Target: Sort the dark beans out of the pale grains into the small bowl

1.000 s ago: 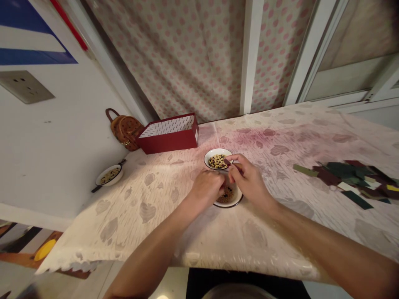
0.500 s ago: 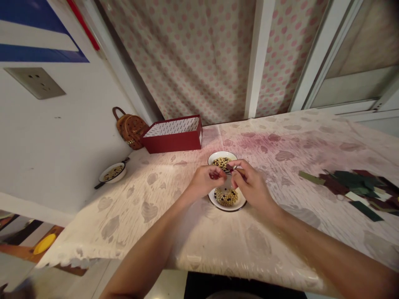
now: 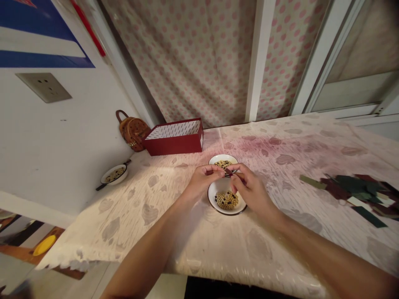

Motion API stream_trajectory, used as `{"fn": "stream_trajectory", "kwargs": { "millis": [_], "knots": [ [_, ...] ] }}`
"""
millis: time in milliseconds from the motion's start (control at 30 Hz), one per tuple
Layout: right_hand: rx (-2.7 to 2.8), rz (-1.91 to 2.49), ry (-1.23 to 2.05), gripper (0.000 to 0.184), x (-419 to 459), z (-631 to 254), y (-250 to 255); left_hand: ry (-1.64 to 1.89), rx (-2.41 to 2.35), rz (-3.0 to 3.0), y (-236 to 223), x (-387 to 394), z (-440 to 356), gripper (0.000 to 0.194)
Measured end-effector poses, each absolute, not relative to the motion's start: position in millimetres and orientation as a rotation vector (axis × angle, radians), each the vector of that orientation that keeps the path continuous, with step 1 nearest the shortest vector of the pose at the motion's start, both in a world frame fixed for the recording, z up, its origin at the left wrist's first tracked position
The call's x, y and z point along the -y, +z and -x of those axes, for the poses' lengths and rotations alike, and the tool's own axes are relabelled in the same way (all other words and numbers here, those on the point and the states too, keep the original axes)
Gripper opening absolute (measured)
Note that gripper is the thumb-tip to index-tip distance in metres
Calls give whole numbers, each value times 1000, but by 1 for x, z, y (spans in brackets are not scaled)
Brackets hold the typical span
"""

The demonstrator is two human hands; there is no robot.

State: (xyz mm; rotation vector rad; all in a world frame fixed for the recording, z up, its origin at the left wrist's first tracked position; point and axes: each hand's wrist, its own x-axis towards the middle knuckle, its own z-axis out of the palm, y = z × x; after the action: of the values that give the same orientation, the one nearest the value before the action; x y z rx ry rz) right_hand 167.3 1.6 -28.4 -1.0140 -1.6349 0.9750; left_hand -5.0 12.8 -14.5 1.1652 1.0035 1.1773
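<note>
Over the nearer white enamel bowl (image 3: 222, 185), the person's right hand (image 3: 252, 191) pinches a slim dark-red strip (image 3: 229, 170) firmly between its fingertips, just above the bowl. The left hand (image 3: 204, 182) curls in beside it with a dark-red bit at its fingertips, though I cannot tell whether it grasps the same piece. The strip looks like light, thin card, probably stiff enough to hold by one end but easily bent, so a fingertip pinch near its end seems best. Small round beans (image 3: 226, 200) lie inside that bowl. Beyond it is a second bowl (image 3: 223, 156), and further left a red box (image 3: 174, 144) stands on the worktop (image 3: 174, 245). To the bowl's right lie green and maroon scraps (image 3: 352, 187).
</note>
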Motion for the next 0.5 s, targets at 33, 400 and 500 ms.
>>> {"fn": "stream_trajectory", "kwargs": {
  "millis": [33, 400, 500],
  "knots": [
    [1634, 1008, 979, 20, -1, -167, -28, 1175, -1002, -1167, -14, -13, 5, 25],
    [1658, 1004, 976, 19, -2, -168, -27, 1189, -1011, -1165, -16, -14, 4, 19],
    [1654, 1035, 959, 18, -2, -168, -27, 1208, -1056, -1167, -19, -19, 4, 19]
  ]
}}
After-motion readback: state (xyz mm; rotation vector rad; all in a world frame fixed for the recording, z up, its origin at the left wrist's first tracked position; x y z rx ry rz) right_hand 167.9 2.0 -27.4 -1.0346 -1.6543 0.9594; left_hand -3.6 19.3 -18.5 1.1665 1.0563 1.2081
